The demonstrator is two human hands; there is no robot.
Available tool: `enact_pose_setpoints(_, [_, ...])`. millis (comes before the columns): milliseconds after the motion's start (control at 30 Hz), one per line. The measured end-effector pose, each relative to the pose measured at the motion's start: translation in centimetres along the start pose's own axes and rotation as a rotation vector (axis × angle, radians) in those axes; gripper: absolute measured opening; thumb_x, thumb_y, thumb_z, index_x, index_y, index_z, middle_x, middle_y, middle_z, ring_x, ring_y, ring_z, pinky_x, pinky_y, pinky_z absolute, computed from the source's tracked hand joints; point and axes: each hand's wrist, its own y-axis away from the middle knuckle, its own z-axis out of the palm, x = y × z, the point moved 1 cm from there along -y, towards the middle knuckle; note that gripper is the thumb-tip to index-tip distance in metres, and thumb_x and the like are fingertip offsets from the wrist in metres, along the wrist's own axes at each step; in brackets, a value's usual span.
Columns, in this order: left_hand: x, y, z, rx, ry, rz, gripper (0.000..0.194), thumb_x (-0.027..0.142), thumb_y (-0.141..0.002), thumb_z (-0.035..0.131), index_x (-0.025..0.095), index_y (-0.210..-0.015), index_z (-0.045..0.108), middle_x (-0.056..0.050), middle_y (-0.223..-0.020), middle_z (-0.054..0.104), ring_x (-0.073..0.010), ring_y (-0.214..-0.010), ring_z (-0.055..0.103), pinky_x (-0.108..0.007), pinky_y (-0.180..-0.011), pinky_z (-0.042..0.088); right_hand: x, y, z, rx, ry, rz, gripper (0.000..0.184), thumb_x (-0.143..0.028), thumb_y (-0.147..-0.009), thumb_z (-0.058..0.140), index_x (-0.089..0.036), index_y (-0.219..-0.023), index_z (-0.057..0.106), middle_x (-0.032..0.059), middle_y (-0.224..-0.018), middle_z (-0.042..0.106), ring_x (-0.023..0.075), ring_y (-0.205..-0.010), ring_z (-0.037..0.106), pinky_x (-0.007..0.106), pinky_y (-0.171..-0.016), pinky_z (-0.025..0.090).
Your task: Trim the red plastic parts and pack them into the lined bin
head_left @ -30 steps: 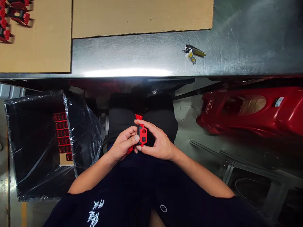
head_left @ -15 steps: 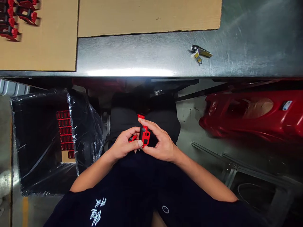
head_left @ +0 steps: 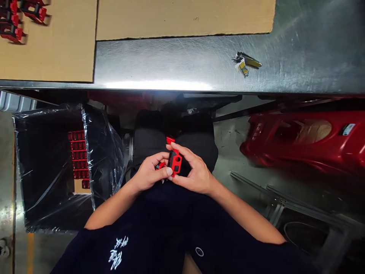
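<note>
Above my lap, a small red-and-black plastic bracket point(head_left: 176, 163) with a round hole and a squarish opening is held between both hands. My left hand point(head_left: 149, 173) pinches its black side, thumb in front. Another bit of red and black point(head_left: 160, 166) shows inside that hand's curled fingers; whether it is a separate part I cannot tell. My right hand point(head_left: 197, 171) clasps the bracket's two ends between thumb and fingertips. Just beyond those fingertips a red tab point(head_left: 170, 140) sticks out, and its link to the bracket is hidden.
Ahead is a metal table point(head_left: 171, 62) with cardboard sheets point(head_left: 185, 19), several red-and-black brackets point(head_left: 35, 13) and a nail clipper-like metal tool point(head_left: 247, 62). A plastic-lined box point(head_left: 42, 171) at left holds rows of red parts point(head_left: 78, 155). At right lie a large red shell point(head_left: 299, 137) and metal frame point(head_left: 281, 199).
The bracket has tilted slightly in my hands, and the red bit in my left fingers shows more. Both hands keep their hold. The view has shifted a little.
</note>
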Motion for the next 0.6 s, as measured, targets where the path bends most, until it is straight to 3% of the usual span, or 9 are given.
enact_pose_setpoints(233, [0.27,0.13,0.1,0.011,-0.03,0.035,0.046,0.045,-0.082,0.08,0.015,-0.114,0.067,0.0,-0.072,0.065,-0.0093,-0.058,0.057,-0.019,-0.056,0.046,0.0,0.0,-0.02,-0.008,-0.022,0.015,0.085,-0.023,-0.079,0.079,-0.031,-0.155,0.042,0.0088,-0.143,0.063,0.0268,-0.127,0.065,0.047,-0.109,0.054])
enact_pose_setpoints(600, [0.2,0.33,-0.4,0.091,-0.283,0.068,0.05,0.05,-0.084,0.075,0.018,-0.122,0.069,-0.003,-0.086,0.068,-0.0127,-0.068,0.056,-0.023,-0.065,0.047,-0.27,-0.12,-0.09,-0.016,0.018,-0.017,0.084,-0.017,-0.078,0.072,-0.03,-0.155,0.041,0.0086,-0.142,0.064,0.0266,-0.126,0.065,0.047,-0.107,0.054])
